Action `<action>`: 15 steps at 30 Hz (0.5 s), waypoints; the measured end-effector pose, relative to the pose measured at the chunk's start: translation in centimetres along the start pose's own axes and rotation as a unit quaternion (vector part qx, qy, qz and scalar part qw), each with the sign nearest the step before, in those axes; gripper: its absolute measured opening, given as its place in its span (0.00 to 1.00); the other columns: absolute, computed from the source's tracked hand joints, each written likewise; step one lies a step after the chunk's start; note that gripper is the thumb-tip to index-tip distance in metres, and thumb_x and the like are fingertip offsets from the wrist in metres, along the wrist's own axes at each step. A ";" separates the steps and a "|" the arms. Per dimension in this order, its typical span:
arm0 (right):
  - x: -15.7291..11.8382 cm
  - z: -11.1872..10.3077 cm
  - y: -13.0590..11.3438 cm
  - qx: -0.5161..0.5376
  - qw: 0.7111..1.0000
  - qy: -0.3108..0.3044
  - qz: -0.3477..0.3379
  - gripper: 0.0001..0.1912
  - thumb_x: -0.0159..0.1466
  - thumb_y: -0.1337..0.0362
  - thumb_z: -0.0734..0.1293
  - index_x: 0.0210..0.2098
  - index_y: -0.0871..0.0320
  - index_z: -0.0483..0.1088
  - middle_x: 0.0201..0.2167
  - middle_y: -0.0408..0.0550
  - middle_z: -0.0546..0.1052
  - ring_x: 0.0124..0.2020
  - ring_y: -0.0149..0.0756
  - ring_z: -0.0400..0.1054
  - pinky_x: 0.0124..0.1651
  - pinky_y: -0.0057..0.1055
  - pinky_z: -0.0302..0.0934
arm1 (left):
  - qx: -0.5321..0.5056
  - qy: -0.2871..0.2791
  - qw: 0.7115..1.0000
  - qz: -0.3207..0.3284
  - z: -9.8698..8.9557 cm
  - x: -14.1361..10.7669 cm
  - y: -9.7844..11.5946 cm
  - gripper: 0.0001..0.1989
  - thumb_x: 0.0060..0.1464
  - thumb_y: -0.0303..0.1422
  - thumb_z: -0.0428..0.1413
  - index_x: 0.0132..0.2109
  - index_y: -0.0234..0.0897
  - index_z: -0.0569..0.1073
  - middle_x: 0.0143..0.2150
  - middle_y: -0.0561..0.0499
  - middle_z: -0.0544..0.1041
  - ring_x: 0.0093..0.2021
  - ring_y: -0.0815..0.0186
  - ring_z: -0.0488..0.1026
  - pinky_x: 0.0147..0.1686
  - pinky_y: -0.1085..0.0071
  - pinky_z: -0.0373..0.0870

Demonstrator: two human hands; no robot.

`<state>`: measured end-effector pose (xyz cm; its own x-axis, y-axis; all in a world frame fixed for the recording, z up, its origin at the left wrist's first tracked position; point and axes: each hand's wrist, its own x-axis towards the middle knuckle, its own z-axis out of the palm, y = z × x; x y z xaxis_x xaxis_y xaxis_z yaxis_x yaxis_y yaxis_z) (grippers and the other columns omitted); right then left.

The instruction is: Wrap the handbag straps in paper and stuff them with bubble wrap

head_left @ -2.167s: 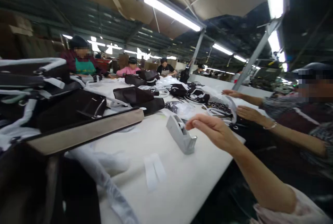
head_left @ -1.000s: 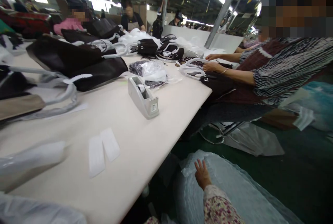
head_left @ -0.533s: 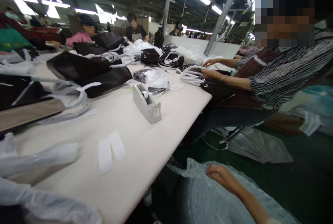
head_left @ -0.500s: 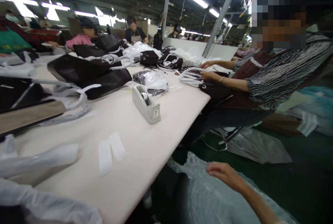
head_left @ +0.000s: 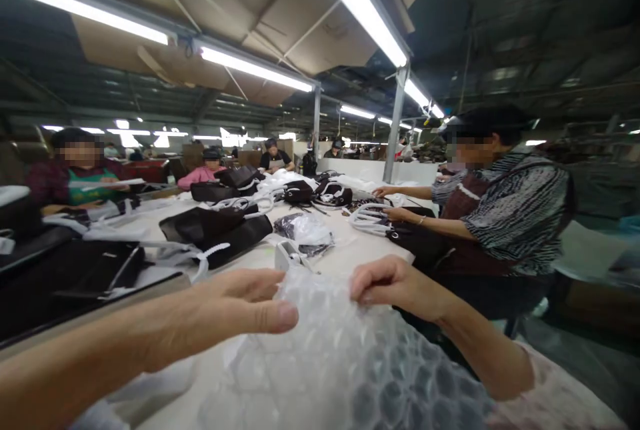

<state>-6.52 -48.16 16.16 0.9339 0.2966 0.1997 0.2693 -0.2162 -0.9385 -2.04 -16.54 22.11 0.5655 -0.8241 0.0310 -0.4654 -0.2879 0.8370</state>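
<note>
A sheet of clear bubble wrap (head_left: 340,357) hangs in front of me over the near part of the table. My right hand (head_left: 397,287) pinches its upper edge, fingers curled in and closed. At the sheet's upper left corner is my left hand (head_left: 240,303), its fingers stretched forward and the thumb apart. It is at or just touching the plastic; a grip does not show. Behind the sheet, a grey tape dispenser (head_left: 286,255) stands partly hidden.
Black handbags (head_left: 215,230) with white-wrapped handles cover the table's left and back. A clear plastic bundle (head_left: 307,231) lies beyond the dispenser. On the right, a co-worker in a striped top (head_left: 520,197) handles a black bag. Other people sit along the far side.
My right hand has risen from the bubble wrap beside the table and now holds a sheet above it. My left hand has come into view. The camera has tilted upward.
</note>
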 end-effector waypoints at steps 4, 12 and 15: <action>3.8 3.1 1.0 0.049 0.998 0.026 -0.009 0.17 0.52 0.53 0.78 0.35 0.59 0.80 0.31 0.45 0.79 0.32 0.32 0.70 0.38 0.28 0.65 | -0.124 0.062 0.987 -0.079 1.0 2.4 -1.7 0.12 0.44 0.39 0.61 0.33 0.37 0.74 0.26 0.54 0.75 0.26 0.66 0.73 0.27 0.74 0.69; 3.1 4.8 7.6 0.075 0.987 -0.094 0.105 0.19 0.50 0.59 0.78 0.37 0.61 0.73 0.29 0.42 0.76 0.29 0.30 0.69 0.33 0.25 0.61 | -0.026 0.336 0.935 -0.107 -6.6 -1.0 -8.5 0.16 0.37 0.40 0.61 0.34 0.37 0.72 0.17 0.62 0.63 0.16 0.73 0.58 0.16 0.78 0.55; 2.6 4.7 9.5 0.069 0.985 -0.069 0.139 0.16 0.49 0.59 0.76 0.32 0.61 0.71 0.25 0.39 0.73 0.25 0.28 0.66 0.29 0.24 0.58 | -0.001 0.361 0.924 -0.128 -8.7 -2.9 -9.9 0.17 0.35 0.43 0.62 0.32 0.37 0.72 0.16 0.62 0.62 0.15 0.73 0.56 0.15 0.77 0.53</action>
<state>-2.66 -45.07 6.39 0.9238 0.3690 -0.1018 -0.0361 -0.1808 -0.9829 6.84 -7.05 18.52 0.9641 -0.1880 0.1875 -0.2521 -0.4265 0.8687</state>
